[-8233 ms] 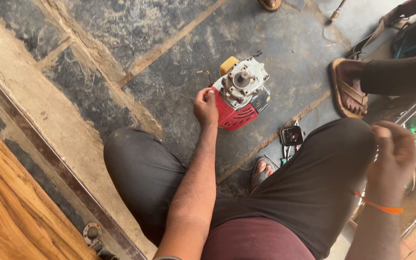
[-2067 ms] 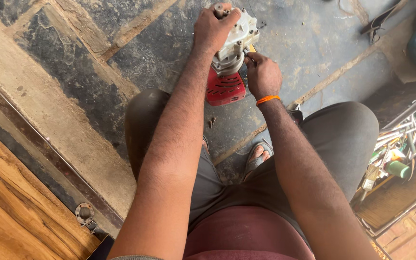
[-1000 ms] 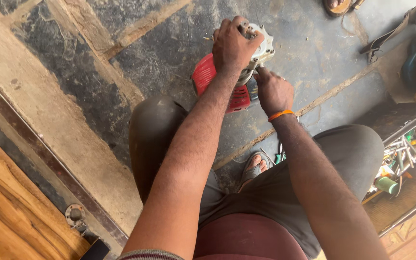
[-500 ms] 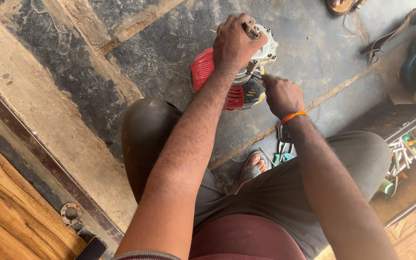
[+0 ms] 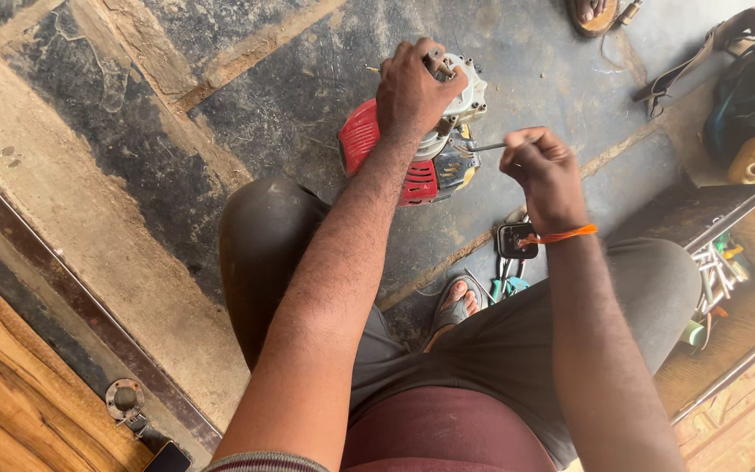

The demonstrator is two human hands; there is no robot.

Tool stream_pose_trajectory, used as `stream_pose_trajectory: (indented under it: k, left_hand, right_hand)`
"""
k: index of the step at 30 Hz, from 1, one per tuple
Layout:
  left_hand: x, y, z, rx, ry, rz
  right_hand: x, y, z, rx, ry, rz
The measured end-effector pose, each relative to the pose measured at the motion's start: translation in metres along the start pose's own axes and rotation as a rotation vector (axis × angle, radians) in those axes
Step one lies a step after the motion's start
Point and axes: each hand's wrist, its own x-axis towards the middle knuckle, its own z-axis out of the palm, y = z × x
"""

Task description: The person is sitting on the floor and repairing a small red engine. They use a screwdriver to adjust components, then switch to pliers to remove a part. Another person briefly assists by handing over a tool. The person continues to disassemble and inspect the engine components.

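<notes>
Hands are working on a small red and white engine [image 5: 421, 153] lying on a dark stone floor [image 5: 246, 105], in front of the seated person's knees. The left hand [image 5: 414, 87] is clamping down over the top of the engine, fingers curled around its white upper housing, holding it steady.

The right hand [image 5: 545, 168], wearing an orange wristband [image 5: 561, 235], is now lifting clear of the engine, where half a second ago it was sitting low against the engine's side. It is pinching a thin metal tool [image 5: 487, 147] between thumb and fingertips, the shaft pointing left toward the engine; whether the tip is touching the housing is too small to tell. This is looking like a pause between turns or a repositioning of the tool, with the engine staying pinned in the same spot.

A sandalled foot [image 5: 454, 301] is showing between the knees, beside a small black gadget [image 5: 516, 239] on the floor. An open tray of tools [image 5: 718, 271] is sitting at the right, and another person's sandal [image 5: 591, 12] is resting at the top edge.
</notes>
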Motion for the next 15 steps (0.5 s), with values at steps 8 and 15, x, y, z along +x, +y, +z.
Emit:
stream_pose_trajectory:
  k: [8, 15]
  left_hand:
    - [-0.012, 0.007, -0.01, -0.031, 0.023, 0.007]
    - [-0.011, 0.007, -0.016, -0.076, 0.029, -0.022]
  right_hand:
    - [-0.01, 0.037, -0.003, 0.328, 0.178, 0.465]
    - [-0.018, 0.062, 0.012, -0.258, 0.003, 0.444]
